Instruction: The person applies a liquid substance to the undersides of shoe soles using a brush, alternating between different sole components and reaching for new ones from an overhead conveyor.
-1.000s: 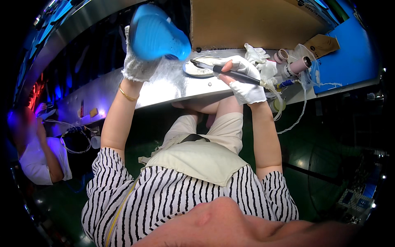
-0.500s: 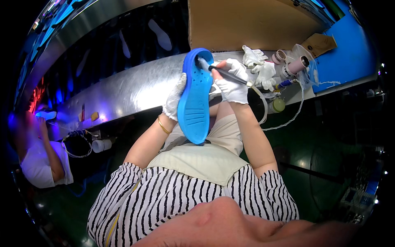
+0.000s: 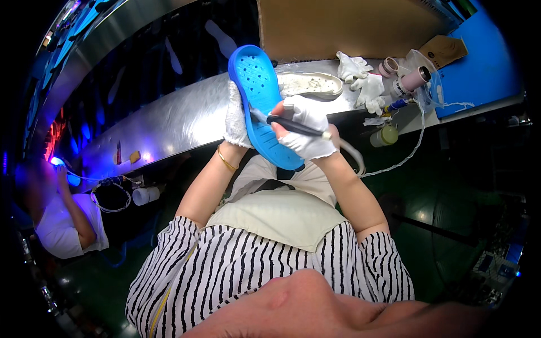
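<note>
Blue sole [image 3: 263, 97] is held within the left hand's [image 3: 235, 119] fingers, bent behind it, mostly hidden. The right hand's [image 3: 309, 117] fingers are wrapped around a black-handled brush [image 3: 290, 124] above it; too strong pressing could tilt the sole.

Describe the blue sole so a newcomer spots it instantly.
Find the metal bench. At its near edge, the gloved left hand holds the blue sole under a black-handled tool. Unlike the white sole lying nearby, it is bright blue and held.
</note>
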Available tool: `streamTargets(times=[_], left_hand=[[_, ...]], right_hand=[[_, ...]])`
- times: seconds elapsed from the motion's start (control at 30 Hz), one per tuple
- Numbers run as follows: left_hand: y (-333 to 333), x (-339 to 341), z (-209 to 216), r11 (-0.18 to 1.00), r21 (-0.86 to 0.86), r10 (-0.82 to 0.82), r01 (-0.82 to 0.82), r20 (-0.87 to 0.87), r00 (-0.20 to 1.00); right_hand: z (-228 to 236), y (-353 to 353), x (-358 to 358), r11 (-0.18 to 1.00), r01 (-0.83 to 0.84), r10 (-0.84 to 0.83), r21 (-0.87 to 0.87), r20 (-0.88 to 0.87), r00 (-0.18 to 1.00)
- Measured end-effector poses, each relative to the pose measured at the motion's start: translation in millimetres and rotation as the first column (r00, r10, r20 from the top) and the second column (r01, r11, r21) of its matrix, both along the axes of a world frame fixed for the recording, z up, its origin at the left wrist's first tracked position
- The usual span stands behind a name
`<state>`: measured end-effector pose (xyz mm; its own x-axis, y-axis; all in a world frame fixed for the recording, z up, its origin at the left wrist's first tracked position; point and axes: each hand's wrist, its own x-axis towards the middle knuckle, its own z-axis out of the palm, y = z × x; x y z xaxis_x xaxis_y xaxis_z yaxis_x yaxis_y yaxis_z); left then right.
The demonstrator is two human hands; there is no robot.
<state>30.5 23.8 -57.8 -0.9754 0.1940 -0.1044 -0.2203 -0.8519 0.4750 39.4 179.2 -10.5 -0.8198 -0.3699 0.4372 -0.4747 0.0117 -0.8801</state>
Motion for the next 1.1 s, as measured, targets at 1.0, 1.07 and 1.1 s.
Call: streamTargets(times=[1.0, 1.07, 1.1], left_hand=[[2, 5, 40, 0.994, 0.086, 0.092, -0.072, -0.250, 0.964], [3, 1, 37, 0.993, 0.110, 0.060, -0.031, -0.268, 0.962], [3, -1, 36, 0.993, 0.122, 0.043, -0.010, -0.277, 0.960]], right_hand=[[2, 7, 9, 0.950, 0.025, 0.088, -0.311, 0.346, 0.934], [-1, 3, 12, 0.987, -0.003, 0.039, -0.161, 0.217, 0.975], [0, 2, 19, 0.996, -0.012, 0.025, -0.090, 0.144, 0.989]])
